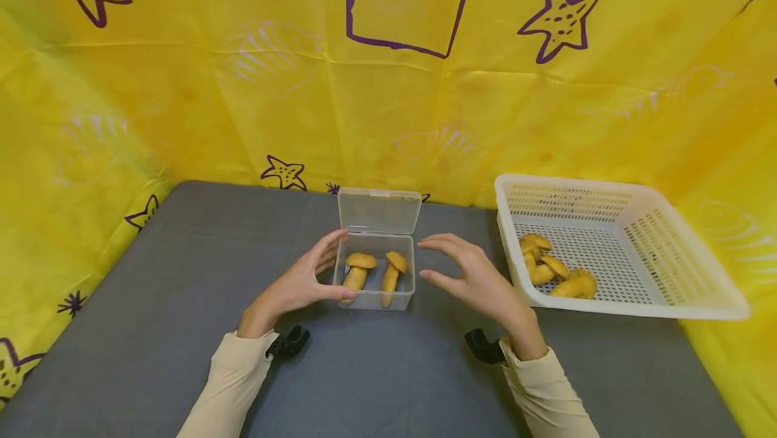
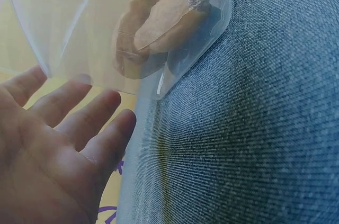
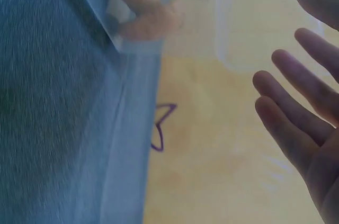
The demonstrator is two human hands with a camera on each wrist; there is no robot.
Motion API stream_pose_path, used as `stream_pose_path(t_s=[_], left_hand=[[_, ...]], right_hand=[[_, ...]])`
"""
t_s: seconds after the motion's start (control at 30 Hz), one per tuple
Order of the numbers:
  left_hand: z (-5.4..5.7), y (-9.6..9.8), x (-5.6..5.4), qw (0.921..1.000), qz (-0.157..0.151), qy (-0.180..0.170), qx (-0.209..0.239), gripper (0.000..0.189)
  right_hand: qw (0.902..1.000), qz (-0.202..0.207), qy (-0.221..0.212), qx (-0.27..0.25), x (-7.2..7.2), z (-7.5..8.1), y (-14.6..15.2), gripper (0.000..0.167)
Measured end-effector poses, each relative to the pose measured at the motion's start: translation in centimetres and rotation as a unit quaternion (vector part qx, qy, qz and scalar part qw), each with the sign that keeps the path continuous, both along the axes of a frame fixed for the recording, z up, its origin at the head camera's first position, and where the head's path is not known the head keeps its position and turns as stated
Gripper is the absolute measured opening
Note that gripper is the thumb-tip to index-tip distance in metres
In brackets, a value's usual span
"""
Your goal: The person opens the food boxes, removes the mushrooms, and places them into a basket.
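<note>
A small clear plastic box (image 1: 368,300) stands on the grey cloth with its hinged lid (image 1: 379,212) raised at the back. Two brown mushrooms lie inside, a left mushroom (image 1: 356,275) and a right mushroom (image 1: 392,276), caps toward the lid. My left hand (image 1: 303,279) holds the box's left side, thumb at the front wall and a fingertip at the back corner. In the left wrist view, other fingertips (image 2: 112,97) are near the plastic. My right hand (image 1: 470,275) hovers right of the box, fingers apart and holding nothing.
A white plastic basket (image 1: 668,310) with slotted walls stands at the right, several more mushrooms (image 1: 567,283) at its left end. The grey cloth (image 1: 182,330) covers the table. A yellow curtain (image 1: 388,100) with starfish drawings hangs behind and at both sides.
</note>
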State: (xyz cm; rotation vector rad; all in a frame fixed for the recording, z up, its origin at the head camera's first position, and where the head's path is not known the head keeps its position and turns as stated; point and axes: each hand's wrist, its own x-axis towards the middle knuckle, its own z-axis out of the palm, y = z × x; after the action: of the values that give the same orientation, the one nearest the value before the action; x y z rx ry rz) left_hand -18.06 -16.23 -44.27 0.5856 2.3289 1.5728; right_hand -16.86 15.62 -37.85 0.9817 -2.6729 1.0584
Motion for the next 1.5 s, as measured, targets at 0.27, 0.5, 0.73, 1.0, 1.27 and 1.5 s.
stream_pose_path(t_s=[0.27,0.5,0.73,1.0,1.27,1.5], left_hand=[[0.3,0.1,0.1,1.0000,0.002,-0.002,0.003,0.102],[0.3,0.1,0.1,1.0000,0.005,0.002,0.000,0.103],[0.4,0.1,0.1,1.0000,0.005,0.007,0.003,0.102],[0.4,0.1,0.0,0.9999,0.001,0.011,0.006,0.103],[0.3,0.0,0.1,0.9999,0.002,0.001,0.011,0.103],[0.3,0.0,0.0,1.0000,0.001,0.000,0.010,0.103]], right_hand=[[0.9994,0.031,-0.011,-0.001,-0.9,-0.3,-2.2,0.041],[0.9977,0.047,-0.046,0.014,-1.4,-0.2,-4.3,0.042],[0.9948,0.073,-0.034,0.062,-2.3,-0.8,-6.3,0.043],[0.9898,0.109,-0.040,0.083,-3.1,-1.5,-7.7,0.044],[0.9840,0.133,-0.037,0.112,-3.9,-1.9,-8.8,0.049],[0.9782,0.136,-0.072,0.140,-4.6,-2.0,-9.7,0.056]])
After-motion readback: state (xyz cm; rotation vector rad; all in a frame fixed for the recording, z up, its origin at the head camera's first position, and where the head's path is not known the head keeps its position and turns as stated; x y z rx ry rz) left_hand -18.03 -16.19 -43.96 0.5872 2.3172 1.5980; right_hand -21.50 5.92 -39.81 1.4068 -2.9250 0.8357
